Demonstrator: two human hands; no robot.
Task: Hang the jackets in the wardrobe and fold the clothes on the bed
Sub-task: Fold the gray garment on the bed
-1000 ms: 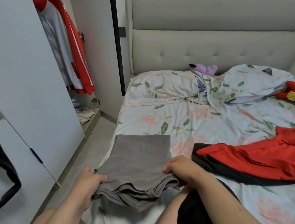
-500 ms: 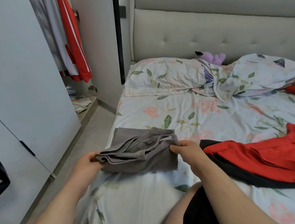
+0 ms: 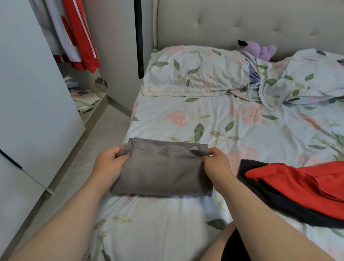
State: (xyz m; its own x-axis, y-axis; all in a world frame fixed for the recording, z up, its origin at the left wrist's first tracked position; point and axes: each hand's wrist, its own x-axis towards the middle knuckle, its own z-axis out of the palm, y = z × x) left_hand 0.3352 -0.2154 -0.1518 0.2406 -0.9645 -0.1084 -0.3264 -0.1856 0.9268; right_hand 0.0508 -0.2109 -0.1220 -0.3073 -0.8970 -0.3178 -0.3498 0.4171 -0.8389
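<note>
Soft, even, rather dim light falls on the bed (image 3: 207, 115), with only faint shadows under the grey cloth (image 3: 162, 172). The wide lens bends the wardrobe door (image 3: 19, 80) and headboard (image 3: 240, 17) near the edges, and the lower left corner looks smeared.

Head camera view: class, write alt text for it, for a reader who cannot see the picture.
A person's left hand and right hand grip the far corners of a folded grey garment lying on a floral-sheeted bed. A red and black garment lies crumpled to its right, and a red and white jacket hangs in the wardrobe at left.
</note>
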